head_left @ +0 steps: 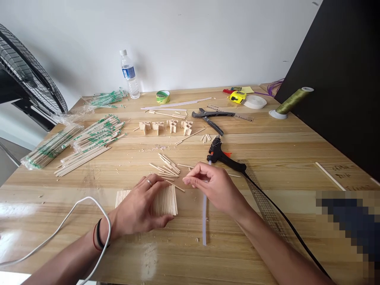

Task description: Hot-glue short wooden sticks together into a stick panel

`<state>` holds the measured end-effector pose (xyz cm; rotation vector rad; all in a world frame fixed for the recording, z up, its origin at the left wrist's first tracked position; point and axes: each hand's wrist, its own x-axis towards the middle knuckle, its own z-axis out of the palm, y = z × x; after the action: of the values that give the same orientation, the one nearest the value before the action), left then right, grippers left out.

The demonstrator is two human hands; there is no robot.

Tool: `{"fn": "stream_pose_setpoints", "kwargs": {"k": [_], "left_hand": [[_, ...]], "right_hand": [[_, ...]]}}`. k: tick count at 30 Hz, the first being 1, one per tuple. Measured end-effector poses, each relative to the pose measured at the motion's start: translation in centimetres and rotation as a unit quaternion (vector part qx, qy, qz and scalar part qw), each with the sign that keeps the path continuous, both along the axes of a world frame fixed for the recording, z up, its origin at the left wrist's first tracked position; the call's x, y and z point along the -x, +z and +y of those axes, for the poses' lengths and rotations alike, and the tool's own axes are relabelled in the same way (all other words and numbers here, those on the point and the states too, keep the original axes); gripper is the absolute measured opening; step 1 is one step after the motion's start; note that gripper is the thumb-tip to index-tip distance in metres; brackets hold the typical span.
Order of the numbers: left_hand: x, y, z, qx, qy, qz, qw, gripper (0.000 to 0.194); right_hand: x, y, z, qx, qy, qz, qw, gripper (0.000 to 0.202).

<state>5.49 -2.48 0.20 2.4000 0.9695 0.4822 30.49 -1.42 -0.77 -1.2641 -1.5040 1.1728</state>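
My left hand [136,208] lies over a flat panel of wooden sticks [166,201] set side by side, thumb at its near edge and fingers toward the far edge. To the right, my right hand [218,188] is raised with thumb and index finger pinched together. Whatever may be between those fingertips is too small to make out. Just beyond both hands lies a loose pile of short sticks [166,166]. A black glue gun [221,154] rests past the right hand, its translucent glue stick [204,221] running partly beneath that hand.
Several small stick assemblies [158,126] stand in a row behind the pile, near pliers [208,114]. Bundled sticks [92,134] lie left, by a fan [29,71]. A ruler [264,198], thread spool [292,103], bottle [130,75] and white cable [74,206] surround the workspace.
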Motion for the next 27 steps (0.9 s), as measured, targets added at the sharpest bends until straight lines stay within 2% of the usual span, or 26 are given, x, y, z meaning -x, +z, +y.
{"fn": "stream_pose_setpoints", "kwargs": {"k": [5,11,15,20,27], "left_hand": [[0.02,-0.01,-0.08,-0.002,0.0,0.004,1.0,0.063],[-0.05,0.0,0.04,0.0,0.001,0.005,1.0,0.063],[-0.05,0.03,0.03,-0.003,0.002,0.002,1.0,0.064],[-0.05,0.03,0.0,-0.003,0.003,0.004,1.0,0.062],[-0.08,0.04,0.05,-0.005,0.0,0.0,1.0,0.061]], "right_hand": [[-0.11,0.24,0.0,-0.006,-0.006,-0.014,1.0,0.038],[-0.11,0.95,0.06,-0.052,0.0,-0.031,0.998,0.045],[-0.06,0.83,0.02,-0.067,0.009,-0.031,0.997,0.045],[0.07,0.25,-0.06,-0.024,0.011,-0.014,1.0,0.044],[0.02,0.28,-0.11,-0.018,0.052,0.002,0.999,0.032]]}}
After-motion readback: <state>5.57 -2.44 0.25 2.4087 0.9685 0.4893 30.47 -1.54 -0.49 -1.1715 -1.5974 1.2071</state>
